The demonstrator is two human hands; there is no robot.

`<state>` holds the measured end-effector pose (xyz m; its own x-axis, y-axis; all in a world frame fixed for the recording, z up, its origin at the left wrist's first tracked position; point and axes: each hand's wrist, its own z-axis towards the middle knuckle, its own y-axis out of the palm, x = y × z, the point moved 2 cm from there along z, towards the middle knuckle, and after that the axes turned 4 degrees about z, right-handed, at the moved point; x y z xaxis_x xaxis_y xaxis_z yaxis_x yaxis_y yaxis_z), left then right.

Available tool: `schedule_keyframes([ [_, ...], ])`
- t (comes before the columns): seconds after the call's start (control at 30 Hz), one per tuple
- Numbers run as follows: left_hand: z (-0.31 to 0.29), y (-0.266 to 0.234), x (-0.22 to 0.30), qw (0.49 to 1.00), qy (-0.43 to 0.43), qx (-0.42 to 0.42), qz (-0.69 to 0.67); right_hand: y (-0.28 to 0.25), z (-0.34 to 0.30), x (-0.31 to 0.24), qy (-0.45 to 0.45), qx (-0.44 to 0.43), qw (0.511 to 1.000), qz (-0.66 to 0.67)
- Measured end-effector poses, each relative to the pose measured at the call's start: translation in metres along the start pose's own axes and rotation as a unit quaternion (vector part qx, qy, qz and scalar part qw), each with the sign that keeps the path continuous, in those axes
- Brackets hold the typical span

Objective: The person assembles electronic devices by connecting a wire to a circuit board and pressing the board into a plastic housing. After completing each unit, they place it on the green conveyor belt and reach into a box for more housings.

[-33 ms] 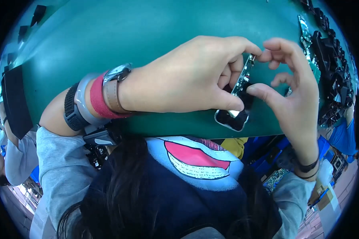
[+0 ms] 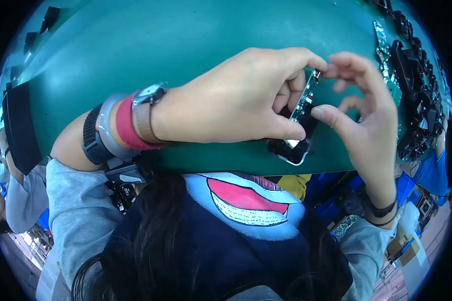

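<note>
My left hand (image 2: pixel 241 95) is closed on a narrow circuit board (image 2: pixel 303 103), pinching its far end with the index finger and its near part with the thumb. The board carries small metal parts along its length. Under and beside it is a black case with a pale rim (image 2: pixel 294 158), partly hidden by the fingers. My right hand (image 2: pixel 364 105) is just to the right, its fingers curled but apart and nothing seen in it. Its thumb tip is close to the board's right side, and its forefinger almost meets my left index fingertip.
A green tabletop (image 2: pixel 196 35) spreads under my hands. Circuit boards (image 2: pixel 382 45) lie at the right, beside a heap of black plastic parts (image 2: pixel 419 100). A black box-like piece (image 2: pixel 21 128) stands at the left edge. A person's blue sleeve (image 2: pixel 432 173) shows far right.
The near end of the black case has shifted and tilted slightly. My right hand has moved a little left and nearer to me. My left hand keeps its hold.
</note>
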<state>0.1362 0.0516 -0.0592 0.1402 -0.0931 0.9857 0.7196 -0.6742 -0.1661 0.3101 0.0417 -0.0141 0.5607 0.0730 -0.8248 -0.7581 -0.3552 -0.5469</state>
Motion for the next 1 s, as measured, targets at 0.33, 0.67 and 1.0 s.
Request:
schedule_keyframes([
  [0.33, 0.000, 0.006, 0.007, 0.987, 0.101, 0.008, 0.128, 0.005, -0.021, 0.051, 0.110, 0.012, 0.897, 0.429],
  [0.67, -0.011, 0.011, 0.010, 0.969, 0.054, 0.028, 0.241, -0.012, -0.023, 0.016, 0.178, -0.032, 0.934, 0.308],
  [1.0, -0.008, 0.014, 0.002, 0.953, 0.095, 0.044, 0.284, 0.006, -0.037, 0.019, 0.149, 0.036, 0.962, 0.225],
])
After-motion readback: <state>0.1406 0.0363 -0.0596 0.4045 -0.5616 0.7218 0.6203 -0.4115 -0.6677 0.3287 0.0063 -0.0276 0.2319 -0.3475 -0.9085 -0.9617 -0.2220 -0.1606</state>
